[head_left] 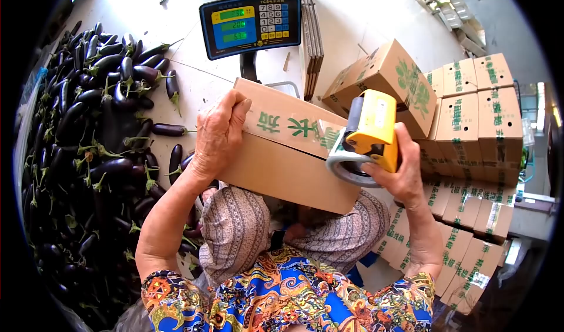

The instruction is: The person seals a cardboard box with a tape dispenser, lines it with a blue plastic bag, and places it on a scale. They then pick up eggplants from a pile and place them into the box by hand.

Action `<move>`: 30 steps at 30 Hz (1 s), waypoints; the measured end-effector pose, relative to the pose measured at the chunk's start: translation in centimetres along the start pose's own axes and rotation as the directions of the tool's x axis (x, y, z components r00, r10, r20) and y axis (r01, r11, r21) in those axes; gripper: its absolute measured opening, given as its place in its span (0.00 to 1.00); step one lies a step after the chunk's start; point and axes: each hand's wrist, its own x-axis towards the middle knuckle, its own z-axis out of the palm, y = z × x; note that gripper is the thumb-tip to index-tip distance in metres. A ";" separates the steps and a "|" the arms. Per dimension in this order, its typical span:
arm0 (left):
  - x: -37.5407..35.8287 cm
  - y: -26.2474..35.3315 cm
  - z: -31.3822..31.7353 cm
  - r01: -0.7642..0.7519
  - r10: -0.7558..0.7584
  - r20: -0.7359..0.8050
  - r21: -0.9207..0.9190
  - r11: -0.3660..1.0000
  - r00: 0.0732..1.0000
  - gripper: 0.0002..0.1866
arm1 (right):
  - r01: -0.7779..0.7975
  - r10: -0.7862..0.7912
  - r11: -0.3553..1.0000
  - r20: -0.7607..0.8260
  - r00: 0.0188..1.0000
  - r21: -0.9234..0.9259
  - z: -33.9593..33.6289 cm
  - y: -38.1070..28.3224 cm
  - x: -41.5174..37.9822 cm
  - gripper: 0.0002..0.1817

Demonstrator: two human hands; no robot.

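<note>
A brown cardboard box [282, 170] with green characters rests tilted on my lap, in front of a scale. My left hand [218, 133] grips the box's upper left corner, with the fingers curled over its top edge. My right hand [398, 176] holds a yellow tape dispenser [371, 131] pressed against the box's right end, where clear tape runs along the lid seam. My patterned sleeves and trousers fill the lower middle of the view.
A big heap of dark purple eggplants [88, 132] covers the floor at left. The scale's blue display [249, 23] stands behind the box. Several sealed boxes [476, 126] are stacked at right, and flat cardboard sheets [309, 20] stand at the top.
</note>
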 end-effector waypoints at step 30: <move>0.1 -9.1 -9.6 0.369 -0.463 -0.021 -0.575 0.730 0.886 0.09 | 0.190 -0.130 0.934 0.206 0.970 -0.303 3.9 -3.9 3.0 0.28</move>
